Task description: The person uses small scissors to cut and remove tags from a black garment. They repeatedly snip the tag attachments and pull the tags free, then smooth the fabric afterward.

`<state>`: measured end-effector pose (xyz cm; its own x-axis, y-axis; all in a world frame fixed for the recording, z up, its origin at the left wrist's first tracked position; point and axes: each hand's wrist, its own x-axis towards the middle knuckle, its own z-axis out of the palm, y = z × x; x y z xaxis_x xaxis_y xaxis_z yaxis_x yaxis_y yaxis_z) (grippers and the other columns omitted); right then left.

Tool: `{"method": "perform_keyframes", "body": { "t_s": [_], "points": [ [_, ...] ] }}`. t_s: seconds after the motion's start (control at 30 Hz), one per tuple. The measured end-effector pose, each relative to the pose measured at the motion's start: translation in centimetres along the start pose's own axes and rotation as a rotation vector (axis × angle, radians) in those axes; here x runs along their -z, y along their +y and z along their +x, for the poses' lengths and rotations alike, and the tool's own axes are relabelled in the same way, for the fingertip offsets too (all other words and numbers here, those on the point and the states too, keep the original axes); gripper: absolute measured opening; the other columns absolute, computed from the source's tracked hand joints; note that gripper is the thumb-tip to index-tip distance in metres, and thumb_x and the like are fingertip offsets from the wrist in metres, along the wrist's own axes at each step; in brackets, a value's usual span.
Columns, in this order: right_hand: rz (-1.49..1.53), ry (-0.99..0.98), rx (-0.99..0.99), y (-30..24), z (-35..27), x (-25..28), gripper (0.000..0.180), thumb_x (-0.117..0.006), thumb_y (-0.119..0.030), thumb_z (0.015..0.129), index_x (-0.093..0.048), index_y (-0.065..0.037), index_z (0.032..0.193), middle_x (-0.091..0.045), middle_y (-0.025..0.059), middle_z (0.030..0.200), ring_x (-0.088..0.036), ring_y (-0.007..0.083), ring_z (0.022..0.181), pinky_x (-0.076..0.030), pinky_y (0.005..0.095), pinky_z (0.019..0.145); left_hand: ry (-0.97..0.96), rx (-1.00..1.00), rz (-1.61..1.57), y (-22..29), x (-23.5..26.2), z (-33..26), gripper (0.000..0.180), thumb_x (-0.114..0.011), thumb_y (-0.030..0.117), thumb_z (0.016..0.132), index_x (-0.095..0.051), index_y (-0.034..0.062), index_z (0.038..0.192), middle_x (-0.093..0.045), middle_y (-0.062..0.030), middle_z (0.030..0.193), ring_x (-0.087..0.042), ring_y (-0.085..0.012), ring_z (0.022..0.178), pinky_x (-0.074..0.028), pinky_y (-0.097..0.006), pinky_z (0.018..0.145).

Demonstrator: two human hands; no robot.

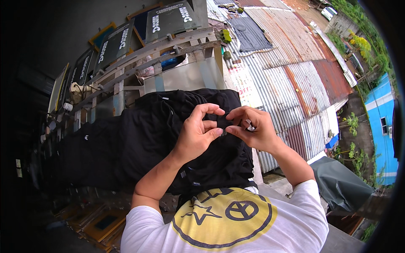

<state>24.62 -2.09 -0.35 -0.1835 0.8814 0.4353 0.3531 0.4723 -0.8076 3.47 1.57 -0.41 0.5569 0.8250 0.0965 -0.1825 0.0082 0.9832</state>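
My left hand [197, 131] and my right hand [255, 130] meet over a pile of black garments [156, 126]. Fingers and thumbs of both curl toward each other around a small dark piece of black cloth [222, 122]. Against the black pile its outline is hard to make out. Tucked in the curled fingers of my right hand is a small whitish, shiny thing [249, 125], too small to name. Small pale labels [196, 183] show on the garments near my shirt, and the pile stretches away to the left.
Beyond the pile stands a slatted rack [126, 63] with dark printed screen frames [171, 23] leaning behind it. Rusty corrugated roofs [291, 80] lie outside on the right, past the ledge. A dark green tarp [341, 181] hangs by my right elbow. More frames [103, 221] lie low at the left.
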Motion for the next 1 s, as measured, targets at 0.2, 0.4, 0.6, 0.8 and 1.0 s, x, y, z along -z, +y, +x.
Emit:
{"method": "perform_keyframes", "body": {
  "t_s": [0.2,0.4,0.6,0.8,1.0],
  "points": [
    [-0.025,-0.023,-0.068,0.1,-0.1,-0.2,0.018,-0.077,0.002,0.080,-0.062,-0.002,0.090,-0.071,0.0089,0.084,-0.071,0.0224,0.075,-0.053,0.0311,0.066,-0.026,0.038,0.107,-0.1,-0.1,-0.3,0.051,-0.065,-0.015,0.086,-0.045,-0.0012,0.130,-0.051,-0.0137,0.131,-0.064,-0.0112,0.094,-0.055,-0.025,0.086],
    [0.074,-0.213,-0.208,-0.5,0.1,2.4,0.011,-0.070,0.006,0.083,-0.061,0.000,0.086,-0.071,0.0099,0.082,-0.071,0.0232,0.075,-0.052,0.0327,0.066,0.002,0.013,-0.009,-0.2,0.5,-0.1,0.048,-0.066,-0.015,0.085,-0.047,-0.0026,0.127,-0.052,-0.0140,0.130,-0.066,-0.0130,0.096,-0.055,-0.026,0.085],
    [0.055,-1.069,0.024,-1.0,-0.6,3.5,0.039,-0.082,-0.019,0.083,-0.052,0.002,0.070,-0.052,0.0111,0.056,-0.056,0.0271,0.053,-0.041,0.0387,0.052,0.040,0.051,-0.215,-0.5,1.1,-0.2,0.046,-0.068,-0.015,0.083,-0.050,-0.0024,0.122,-0.054,-0.0134,0.128,-0.066,-0.0135,0.094,-0.057,-0.026,0.085],
    [0.185,-0.148,-0.318,0.0,-1.1,1.2,0.046,-0.084,-0.008,0.079,-0.039,-0.004,0.067,-0.059,0.0068,0.069,-0.059,0.0183,0.059,-0.041,0.0305,0.052,0.137,0.145,-0.359,-0.9,1.4,-0.1,0.040,-0.069,-0.014,0.082,-0.055,-0.0001,0.117,-0.054,-0.0094,0.123,-0.064,-0.0125,0.094,-0.058,-0.026,0.083],
    [-0.072,0.074,0.324,1.2,-1.1,-2.3,0.045,-0.080,0.010,0.067,-0.038,-0.007,0.071,-0.068,0.0118,0.098,-0.065,0.0260,0.082,-0.053,0.0326,0.065,0.164,0.343,-0.399,-1.0,1.6,-0.2,0.033,-0.066,-0.012,0.085,-0.057,0.0026,0.113,-0.054,-0.0042,0.115,-0.062,-0.0092,0.092,-0.060,-0.028,0.079]
  ]
}}
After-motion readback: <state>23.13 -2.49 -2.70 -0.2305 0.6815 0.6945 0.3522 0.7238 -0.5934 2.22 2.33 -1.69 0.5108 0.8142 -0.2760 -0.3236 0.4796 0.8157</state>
